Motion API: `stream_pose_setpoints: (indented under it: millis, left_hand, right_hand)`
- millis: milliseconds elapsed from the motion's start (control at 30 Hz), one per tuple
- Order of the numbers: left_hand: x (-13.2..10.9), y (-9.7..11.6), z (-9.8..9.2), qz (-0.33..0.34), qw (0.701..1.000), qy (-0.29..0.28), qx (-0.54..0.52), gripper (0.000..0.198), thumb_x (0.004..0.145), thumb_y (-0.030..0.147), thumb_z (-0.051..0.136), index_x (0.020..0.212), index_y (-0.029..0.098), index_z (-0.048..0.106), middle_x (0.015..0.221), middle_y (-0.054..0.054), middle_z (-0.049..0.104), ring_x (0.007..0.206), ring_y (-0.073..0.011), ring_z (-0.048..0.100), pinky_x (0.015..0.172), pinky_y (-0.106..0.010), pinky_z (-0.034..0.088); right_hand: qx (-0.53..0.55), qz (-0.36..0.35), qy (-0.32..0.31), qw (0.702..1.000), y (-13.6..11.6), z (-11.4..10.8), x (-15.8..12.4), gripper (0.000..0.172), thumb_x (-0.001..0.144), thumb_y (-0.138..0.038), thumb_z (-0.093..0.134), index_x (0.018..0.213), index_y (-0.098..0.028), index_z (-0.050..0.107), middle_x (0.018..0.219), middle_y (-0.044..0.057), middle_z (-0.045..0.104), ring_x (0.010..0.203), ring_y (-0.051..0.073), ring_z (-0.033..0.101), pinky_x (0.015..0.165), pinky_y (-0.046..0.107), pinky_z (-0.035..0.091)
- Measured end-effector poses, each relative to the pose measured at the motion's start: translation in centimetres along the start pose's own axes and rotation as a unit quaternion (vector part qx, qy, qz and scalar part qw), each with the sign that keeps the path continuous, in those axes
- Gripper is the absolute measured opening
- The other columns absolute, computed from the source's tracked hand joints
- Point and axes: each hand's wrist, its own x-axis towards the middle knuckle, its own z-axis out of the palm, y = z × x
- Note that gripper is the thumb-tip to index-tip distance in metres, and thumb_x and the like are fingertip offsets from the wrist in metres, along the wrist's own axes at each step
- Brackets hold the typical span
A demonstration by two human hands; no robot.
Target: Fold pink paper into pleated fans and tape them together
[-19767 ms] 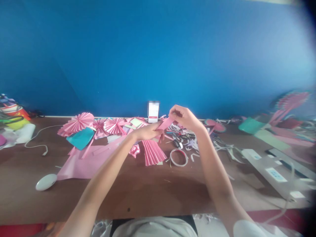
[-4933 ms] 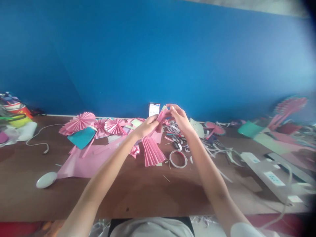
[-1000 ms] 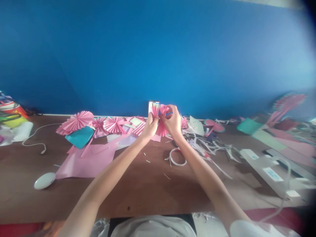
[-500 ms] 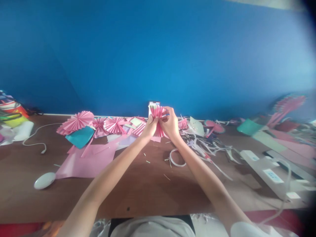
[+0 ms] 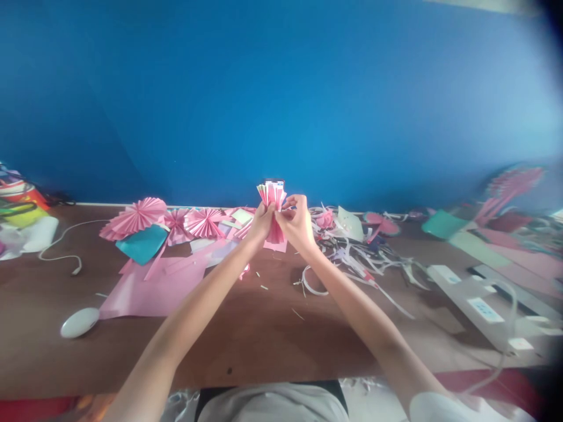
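Observation:
A pleated pink paper fan [image 5: 275, 199] is held up in front of me, its folds pinched at the middle and flaring at the top. My left hand [image 5: 263, 221] is closed around its left side, thumb toward the centre. My right hand [image 5: 297, 221] pinches the right side of the same folds, thumb and fingertips together near the middle. Just behind the fan, the top of a phone [image 5: 274, 181] shows against the wall. Below the hands, a pink sheet [image 5: 276, 243] partly shows on the table.
Pink pleated rosettes [image 5: 206, 223], a teal sheet [image 5: 143, 243] and a large pink sheet [image 5: 153, 290] lie left. A white mouse [image 5: 80, 323] is near them. White strips [image 5: 356, 258], a ring of white cord [image 5: 313, 281] and a power strip [image 5: 484, 309] lie right. A blue wall [image 5: 281, 94] stands behind.
Both hands have shifted slightly left with the fan. Its pleats, spread sideways before, are now gathered into a narrower upright bundle. A small pink piece now shows beside my left forearm.

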Motion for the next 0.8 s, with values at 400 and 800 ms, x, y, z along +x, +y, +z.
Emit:
stream_pose_setpoints:
  millis: [400,800]
  left_hand:
    - [0.1,0.0,-0.2,-0.05,0.991,-0.069,-0.103,0.032,0.084,0.038,0.067,0.111,0.023,0.058,0.09,-0.003,0.066,0.082,-0.0185,0.067,0.072,-0.028,0.052]
    - [-0.1,1.3,0.4,-0.07,0.989,-0.046,-0.119,0.037,0.073,0.015,0.071,0.107,0.017,0.057,0.086,-0.004,0.068,0.077,-0.017,0.066,0.076,-0.03,0.05]
  right_hand:
    - [0.021,0.058,-0.046,0.997,0.6,-0.3,0.4,0.045,0.081,-0.029,0.062,0.12,-0.022,0.042,0.088,0.002,0.065,0.081,0.018,0.067,0.073,0.032,0.052]
    - [0.058,0.07,-0.044,0.995,2.2,-0.1,1.0,0.055,0.069,-0.014,0.057,0.122,-0.021,0.041,0.1,0.004,0.059,0.076,0.015,0.065,0.061,0.026,0.052]
